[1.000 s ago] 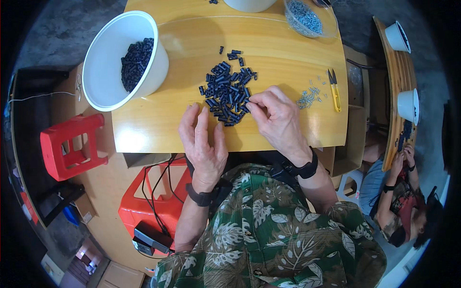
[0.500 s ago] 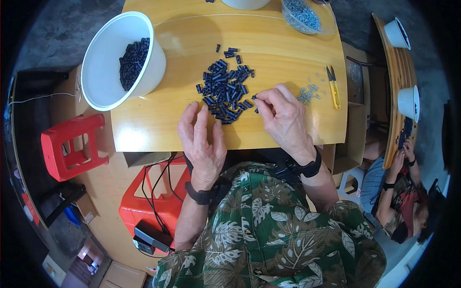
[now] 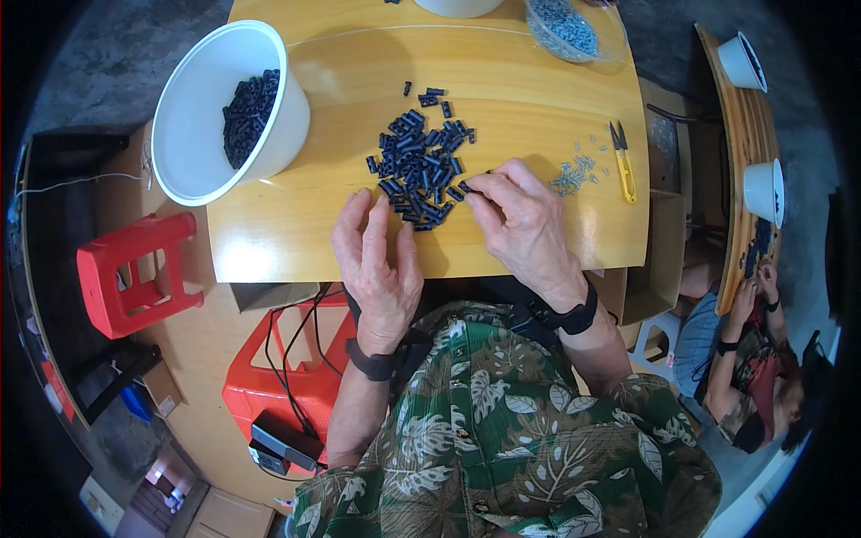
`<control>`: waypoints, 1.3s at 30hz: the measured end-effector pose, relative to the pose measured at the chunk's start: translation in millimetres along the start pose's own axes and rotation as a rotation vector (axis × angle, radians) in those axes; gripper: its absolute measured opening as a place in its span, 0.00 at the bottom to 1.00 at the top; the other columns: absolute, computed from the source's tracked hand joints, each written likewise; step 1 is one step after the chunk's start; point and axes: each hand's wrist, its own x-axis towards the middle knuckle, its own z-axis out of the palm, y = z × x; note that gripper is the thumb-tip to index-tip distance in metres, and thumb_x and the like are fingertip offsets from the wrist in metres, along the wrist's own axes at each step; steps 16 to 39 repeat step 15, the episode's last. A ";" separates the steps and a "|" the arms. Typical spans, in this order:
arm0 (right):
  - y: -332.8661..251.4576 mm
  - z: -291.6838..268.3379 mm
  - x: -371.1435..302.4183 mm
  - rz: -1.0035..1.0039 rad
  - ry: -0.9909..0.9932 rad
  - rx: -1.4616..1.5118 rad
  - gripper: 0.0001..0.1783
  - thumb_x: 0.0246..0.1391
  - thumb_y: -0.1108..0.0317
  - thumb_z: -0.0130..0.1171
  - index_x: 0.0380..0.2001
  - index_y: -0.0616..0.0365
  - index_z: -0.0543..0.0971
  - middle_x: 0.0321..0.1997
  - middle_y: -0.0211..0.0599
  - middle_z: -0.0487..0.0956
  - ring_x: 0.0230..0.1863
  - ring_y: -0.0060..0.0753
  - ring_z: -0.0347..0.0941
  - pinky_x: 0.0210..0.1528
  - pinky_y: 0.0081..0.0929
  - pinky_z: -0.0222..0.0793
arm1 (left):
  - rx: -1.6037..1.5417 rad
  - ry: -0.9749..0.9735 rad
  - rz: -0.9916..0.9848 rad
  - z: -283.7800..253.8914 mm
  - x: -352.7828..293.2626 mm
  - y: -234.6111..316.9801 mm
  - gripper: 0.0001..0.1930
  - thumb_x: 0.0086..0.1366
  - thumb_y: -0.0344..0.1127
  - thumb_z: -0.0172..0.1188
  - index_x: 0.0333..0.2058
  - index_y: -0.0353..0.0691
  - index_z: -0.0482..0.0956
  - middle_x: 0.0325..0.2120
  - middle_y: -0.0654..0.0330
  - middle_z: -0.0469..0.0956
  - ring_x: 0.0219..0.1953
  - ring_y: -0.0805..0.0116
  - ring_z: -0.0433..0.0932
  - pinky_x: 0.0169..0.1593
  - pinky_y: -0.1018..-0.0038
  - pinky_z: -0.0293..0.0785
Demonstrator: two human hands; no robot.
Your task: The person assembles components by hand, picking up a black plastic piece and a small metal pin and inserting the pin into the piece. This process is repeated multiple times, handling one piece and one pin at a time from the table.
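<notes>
A loose pile of small black tubular plastic pieces (image 3: 420, 157) lies on the yellow wooden table (image 3: 341, 247) in front of me. At the pile's near left side my left hand (image 3: 380, 278) rests on the tabletop with its fingers apart, holding nothing that I can see. My right hand (image 3: 529, 233) is at the pile's right edge, thumb and forefinger pinched on one small black plastic piece (image 3: 465, 186). The fingers partly cover that piece. Right of this hand lies a scatter of small silvery screws (image 3: 574, 175), beside yellow-handled snips (image 3: 624, 166).
A white bucket (image 3: 291, 134) with more black pieces leans at the table's left. At the far right corner sits a clear bowl (image 3: 610, 45) of screws. Red stools (image 3: 134, 273) stand on the left. Another person works at a wooden bench (image 3: 731, 152) on the right.
My right hand has shifted slightly left, toward the pile, with its fingertips still pinched together. My left hand has stayed in place.
</notes>
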 end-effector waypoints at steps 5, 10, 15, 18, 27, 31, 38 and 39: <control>-4.8 -6.6 3.8 0.004 -0.020 -0.042 0.06 0.50 0.73 0.66 0.33 0.56 0.81 0.30 0.37 0.74 0.31 0.43 0.76 0.32 0.37 0.73 | -0.005 -0.006 0.003 -1.5 2.4 4.3 0.21 0.59 0.22 0.65 0.52 0.33 0.76 0.55 0.47 0.72 0.58 0.49 0.71 0.61 0.61 0.69; -1.0 -1.2 1.9 -0.043 -0.035 -0.032 0.05 0.52 0.71 0.65 0.33 0.55 0.80 0.30 0.37 0.73 0.31 0.43 0.76 0.31 0.37 0.73 | -0.015 0.003 -0.015 0.3 -2.3 0.8 0.21 0.59 0.21 0.63 0.53 0.34 0.76 0.55 0.45 0.72 0.58 0.48 0.71 0.61 0.60 0.68; 1.6 1.0 3.2 -0.070 -0.016 -0.056 0.05 0.52 0.68 0.65 0.32 0.54 0.81 0.31 0.36 0.73 0.33 0.40 0.76 0.34 0.35 0.74 | 0.007 -0.040 0.017 0.0 -0.6 -1.1 0.26 0.57 0.21 0.65 0.55 0.35 0.74 0.56 0.44 0.71 0.59 0.44 0.70 0.62 0.57 0.68; 1.6 1.0 3.2 -0.070 -0.016 -0.056 0.05 0.52 0.68 0.65 0.32 0.54 0.81 0.31 0.36 0.73 0.33 0.40 0.76 0.34 0.35 0.74 | 0.007 -0.040 0.017 0.0 -0.6 -1.1 0.26 0.57 0.21 0.65 0.55 0.35 0.74 0.56 0.44 0.71 0.59 0.44 0.70 0.62 0.57 0.68; 1.6 1.0 3.2 -0.070 -0.016 -0.056 0.05 0.52 0.68 0.65 0.32 0.54 0.81 0.31 0.36 0.73 0.33 0.40 0.76 0.34 0.35 0.74 | 0.007 -0.040 0.017 0.0 -0.6 -1.1 0.26 0.57 0.21 0.65 0.55 0.35 0.74 0.56 0.44 0.71 0.59 0.44 0.70 0.62 0.57 0.68; 1.6 1.0 3.2 -0.070 -0.016 -0.056 0.05 0.52 0.68 0.65 0.32 0.54 0.81 0.31 0.36 0.73 0.33 0.40 0.76 0.34 0.35 0.74 | 0.007 -0.040 0.017 0.0 -0.6 -1.1 0.26 0.57 0.21 0.65 0.55 0.35 0.74 0.56 0.44 0.71 0.59 0.44 0.70 0.62 0.57 0.68; 1.6 1.0 3.2 -0.070 -0.016 -0.056 0.05 0.52 0.68 0.65 0.32 0.54 0.81 0.31 0.36 0.73 0.33 0.40 0.76 0.34 0.35 0.74 | 0.007 -0.040 0.017 0.0 -0.6 -1.1 0.26 0.57 0.21 0.65 0.55 0.35 0.74 0.56 0.44 0.71 0.59 0.44 0.70 0.62 0.57 0.68; 1.6 1.0 3.2 -0.070 -0.016 -0.056 0.05 0.52 0.68 0.65 0.32 0.54 0.81 0.31 0.36 0.73 0.33 0.40 0.76 0.34 0.35 0.74 | 0.007 -0.040 0.017 0.0 -0.6 -1.1 0.26 0.57 0.21 0.65 0.55 0.35 0.74 0.56 0.44 0.71 0.59 0.44 0.70 0.62 0.57 0.68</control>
